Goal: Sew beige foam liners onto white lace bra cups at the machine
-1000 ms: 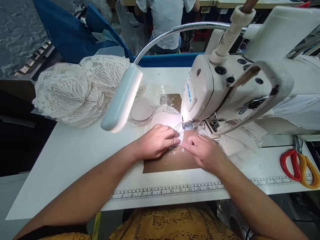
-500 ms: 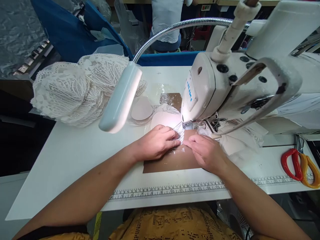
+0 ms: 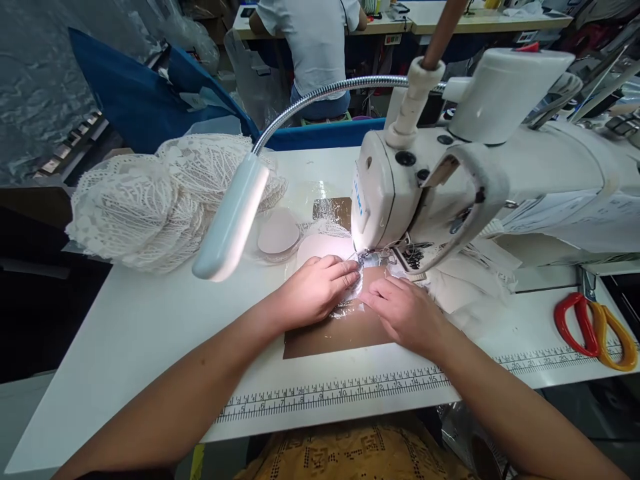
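Right, both hands are flat on the work in front of the needle: the left hand [image 3: 314, 291] lies palm down with its fingers together, pressing a small piece of lace [image 3: 353, 291] onto the bed, and the right hand [image 3: 403, 309] mirrors it just beside, fingers together too, fingertips nearly touching the left's. Neither is clamped on anything; they pin the piece flat, I'd say to keep it from bunching at the presser foot [image 3: 373, 257]. The piece sits on the brown plate [image 3: 340, 330], right under the head of the Juki sewing machine [image 3: 400, 193]. The gooseneck lamp [image 3: 227, 223] leans in low from the left, lighting that spot. A heap of white lace [image 3: 155, 200] waits on the left, within reach, and scissors [image 3: 593, 323] lie well off right on the white table [image 3: 140, 320].
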A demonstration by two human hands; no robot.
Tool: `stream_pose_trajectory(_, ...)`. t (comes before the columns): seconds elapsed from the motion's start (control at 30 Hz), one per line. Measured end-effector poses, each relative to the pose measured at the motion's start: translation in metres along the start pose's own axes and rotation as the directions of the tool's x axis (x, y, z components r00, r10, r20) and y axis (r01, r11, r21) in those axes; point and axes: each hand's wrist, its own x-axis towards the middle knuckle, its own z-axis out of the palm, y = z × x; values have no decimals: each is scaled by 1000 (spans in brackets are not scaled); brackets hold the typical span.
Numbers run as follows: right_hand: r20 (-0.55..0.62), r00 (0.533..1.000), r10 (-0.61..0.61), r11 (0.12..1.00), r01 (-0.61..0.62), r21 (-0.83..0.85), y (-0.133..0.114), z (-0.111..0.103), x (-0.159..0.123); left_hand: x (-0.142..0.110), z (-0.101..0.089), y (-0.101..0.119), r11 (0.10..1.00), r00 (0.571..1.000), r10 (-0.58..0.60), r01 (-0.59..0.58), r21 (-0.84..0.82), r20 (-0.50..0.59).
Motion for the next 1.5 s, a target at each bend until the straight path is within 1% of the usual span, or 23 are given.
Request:
stream_pose_trajectory(0.23, -20, 1000, 2, 1000, -2, -20, 1, 1, 0, 3, 2, 3, 999, 1000, -2, 2, 41, 0)
stream_pose_trajectory(0.47, -42, 997, 68, 995, -70, -68, 1, 0, 3, 4, 3, 2, 998, 999, -13, 15, 66, -30)
stream_pose_trajectory(0.57, -56, 991, 121, 989, -125, -76, 0, 0, 4, 3, 1, -1, 998, 1000, 2, -1, 60, -8)
stream_pose_trajectory(0.63, -44, 983, 176, 980, -179, -82, 0, 1, 6, 2, 0, -2, 998, 1000, 14, -14, 59, -2)
stream_pose_trajectory(0.7, -26, 975, 221, 970, -223, -98, 0, 2, 7, 1, 0, -4, 998, 1000, 16, -15, 68, -10)
stream_pose_trajectory(0.8, -26, 967, 255, 958, -256, -132, -1, 2, 10, 3, 0, -5, 996, 1000, 11, -8, 87, -30)
stream_pose_trajectory(0.93, -66, 964, 259, 951, -267, -157, -1, 3, 13, 7, 1, -8, 994, 998, -23, 29, 104, -53)
stream_pose_trajectory(1.13, -102, 958, 268, 954, -279, -108, 1, 5, 12, 9, 2, -9, 990, 994, -84, 91, 108, -73)
stream_pose_trajectory(1.37, -93, 961, 262, 958, -270, -94, 1, 3, 10, 8, 3, -11, 989, 994, -83, 91, 116, -71)
stream_pose_trajectory(1.5, -99, 964, 247, 964, -255, -77, 2, 5, 8, 8, 0, -10, 984, 994, -75, 87, 155, -83)
